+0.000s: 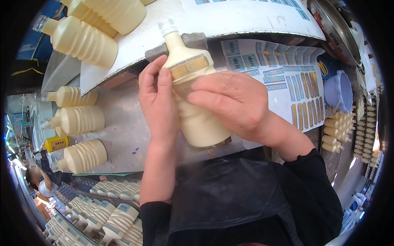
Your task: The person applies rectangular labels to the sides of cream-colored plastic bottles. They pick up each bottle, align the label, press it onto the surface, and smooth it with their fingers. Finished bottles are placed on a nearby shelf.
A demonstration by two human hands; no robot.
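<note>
A cream, ribbed bottle (205, 127) with a clear threaded neck lies tilted in front of me, its neck pointing away. My left hand (158, 90) grips its left side, thumb beside a gold label (191, 67) on the shoulder. Over the bottle's middle, my right hand (236, 98) pinches a thin, brownish, see-through piece (183, 89) against the surface. That piece is partly covered by the fingers, and its exact kind is unclear. Behind the bottle's shoulder sits a grey padded rest (195, 40).
Label sheets (287, 82) in blue and gold lie right of the bottle. Beyond them stands a lavender bucket (338, 91). More cream bottles (84, 156) stand along the left, beside a small yellow container (56, 144). Finished-looking rows of bottles (119, 221) fill the lower left. A person (41, 180) is farther off.
</note>
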